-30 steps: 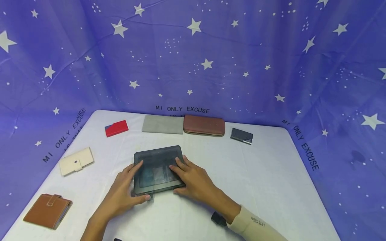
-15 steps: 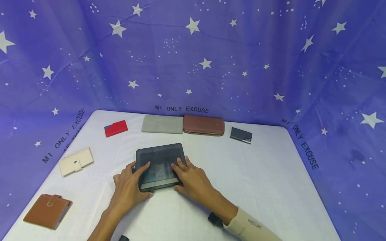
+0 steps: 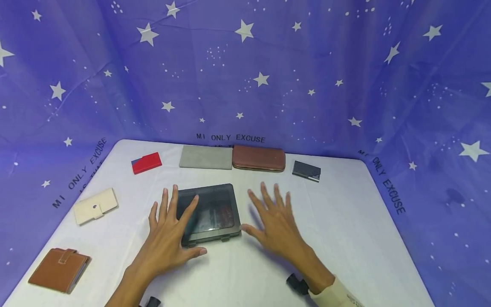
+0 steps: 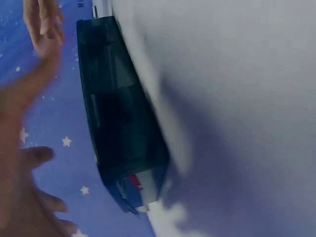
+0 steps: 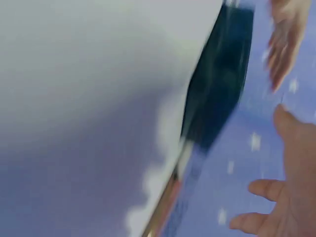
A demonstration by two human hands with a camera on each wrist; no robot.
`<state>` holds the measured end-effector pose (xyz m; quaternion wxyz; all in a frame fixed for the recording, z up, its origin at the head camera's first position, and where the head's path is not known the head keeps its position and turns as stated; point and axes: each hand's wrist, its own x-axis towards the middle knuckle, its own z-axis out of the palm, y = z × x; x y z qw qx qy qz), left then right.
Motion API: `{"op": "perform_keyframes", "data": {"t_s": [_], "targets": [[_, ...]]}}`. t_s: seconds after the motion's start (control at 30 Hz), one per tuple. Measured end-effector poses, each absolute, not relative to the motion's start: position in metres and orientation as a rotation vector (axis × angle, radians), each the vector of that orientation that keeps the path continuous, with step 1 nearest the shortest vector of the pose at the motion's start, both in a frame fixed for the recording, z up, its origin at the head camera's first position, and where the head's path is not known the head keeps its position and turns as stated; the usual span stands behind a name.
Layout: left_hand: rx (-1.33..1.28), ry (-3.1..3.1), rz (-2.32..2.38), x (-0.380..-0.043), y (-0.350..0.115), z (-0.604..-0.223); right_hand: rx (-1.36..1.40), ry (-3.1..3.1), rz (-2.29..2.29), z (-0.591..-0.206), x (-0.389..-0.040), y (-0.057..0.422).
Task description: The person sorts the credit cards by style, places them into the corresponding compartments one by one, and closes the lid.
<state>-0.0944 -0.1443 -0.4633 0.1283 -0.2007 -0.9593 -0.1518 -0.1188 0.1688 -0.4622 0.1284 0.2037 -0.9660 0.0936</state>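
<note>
A dark, see-through plastic box point(image 3: 212, 213) with a closed lid and small latches on its near side stands mid-table. Faint shapes show through its lid. Over its left edge my left hand point(image 3: 165, 238) is spread with straight fingers, covering that corner; whether it touches the box I cannot tell. My right hand point(image 3: 276, 226) hovers right of the box, fingers fanned out, its thumb tip close to the right side. Neither hand holds anything. In the left wrist view the box point(image 4: 123, 103) is seen from its side, and in the right wrist view the box point(image 5: 217, 79) is blurred.
Along the back lie a red card case point(image 3: 147, 163), a grey wallet point(image 3: 206, 157), a brown zip wallet point(image 3: 258, 158) and a dark card holder point(image 3: 306, 170). At left are a cream wallet point(image 3: 96, 206) and a brown strap wallet point(image 3: 60, 270). A starry curtain point(image 3: 245, 76) hangs behind.
Both hands were on the box, which shifted slightly. My right hand has come off it and moved right. My left hand's fingers have straightened and spread.
</note>
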Motion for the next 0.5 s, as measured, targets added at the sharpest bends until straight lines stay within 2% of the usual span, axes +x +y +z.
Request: {"op": "perform_keyframes", "data": {"t_s": [0.27,0.5], "targets": [[-0.613,-2.742,-0.25,-0.124,-0.12,-0.432,0.235,-2.821,0.115,-0.428,-0.136,0.251],[-0.621,-2.748,-0.147,-0.141,-0.102,-0.419,0.139,-2.857,0.104,-0.418,-0.132,0.28]]}}
